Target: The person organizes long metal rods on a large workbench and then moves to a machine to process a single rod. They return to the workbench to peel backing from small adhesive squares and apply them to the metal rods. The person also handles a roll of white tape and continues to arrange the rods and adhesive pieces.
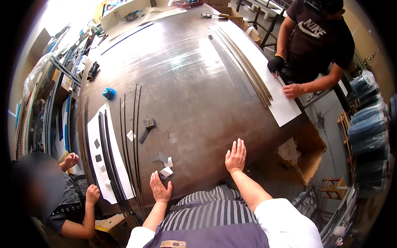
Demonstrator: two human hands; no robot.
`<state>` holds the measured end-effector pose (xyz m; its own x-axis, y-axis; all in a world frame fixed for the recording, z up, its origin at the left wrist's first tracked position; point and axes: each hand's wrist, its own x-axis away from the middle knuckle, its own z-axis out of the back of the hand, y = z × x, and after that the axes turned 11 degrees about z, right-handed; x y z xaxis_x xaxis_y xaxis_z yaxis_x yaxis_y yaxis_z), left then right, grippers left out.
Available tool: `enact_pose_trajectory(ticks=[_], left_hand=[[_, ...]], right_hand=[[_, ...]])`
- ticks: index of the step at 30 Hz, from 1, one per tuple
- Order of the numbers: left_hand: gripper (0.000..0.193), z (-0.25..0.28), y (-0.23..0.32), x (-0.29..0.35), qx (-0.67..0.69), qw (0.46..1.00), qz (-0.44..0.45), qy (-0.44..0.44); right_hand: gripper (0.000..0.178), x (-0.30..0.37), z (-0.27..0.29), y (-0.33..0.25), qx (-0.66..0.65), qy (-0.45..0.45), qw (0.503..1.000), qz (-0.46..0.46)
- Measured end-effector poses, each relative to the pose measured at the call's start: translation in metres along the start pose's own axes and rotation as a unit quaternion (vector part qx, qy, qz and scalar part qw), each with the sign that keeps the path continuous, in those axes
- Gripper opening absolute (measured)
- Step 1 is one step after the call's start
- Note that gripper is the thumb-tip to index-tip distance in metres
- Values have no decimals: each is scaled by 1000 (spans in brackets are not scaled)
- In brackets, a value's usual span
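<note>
My left hand [160,188] rests near the front edge of a large brown metal table [190,111], its fingers stretched out and holding nothing. Just beyond its fingertips lie small white paper pieces [167,172] and grey flat scraps [155,157]. Farther to the right, my right hand [236,157] lies flat on the bare tabletop with fingers extended and nothing in it. To the left of my left hand run several long thin dark strips [136,136]. A small dark block [149,123] sits beyond the scraps.
A co-worker [62,194] is at the left beside a white sheet [108,182] with dark strips. Another person [316,45] works at the right over a white board [285,110] with long brownish strips [248,70]. A blue roll [109,93] and a cardboard box [310,161] are around.
</note>
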<state>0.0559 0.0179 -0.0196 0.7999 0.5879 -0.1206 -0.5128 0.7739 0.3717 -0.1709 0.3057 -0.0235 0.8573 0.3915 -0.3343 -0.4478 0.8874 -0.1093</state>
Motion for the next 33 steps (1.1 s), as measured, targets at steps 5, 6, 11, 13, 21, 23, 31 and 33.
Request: enact_pose_trajectory(ticks=[5,6,11,13,21,23,31,33], left_hand=[[82,-1,0,-1,-3,1000,4,3],[83,0,0,-1,-1,1000,5,4],[84,1,0,0,16,1000,14,3],[84,2,0,-1,34,999,15,3],[80,4,2,-2,51,998,34,-3],[78,4,0,-2,52,998,34,-4],[68,-2,-1,0,39,998,58,-1],[64,0,2,0,41,997,60,-1]], right_hand=[[54,-2,0,0,-3,4,1000,4],[54,-1,-1,-1,-2,1,1000,4],[54,0,-4,1,-2,1,1000,8],[54,0,-3,1,1,-3,1000,9],[56,-2,-1,0,-6,-13,1000,9],[56,-2,0,0,-8,-14,1000,10],[56,-3,2,0,-13,-17,1000,7],[57,-2,1,1,-13,-18,1000,8]])
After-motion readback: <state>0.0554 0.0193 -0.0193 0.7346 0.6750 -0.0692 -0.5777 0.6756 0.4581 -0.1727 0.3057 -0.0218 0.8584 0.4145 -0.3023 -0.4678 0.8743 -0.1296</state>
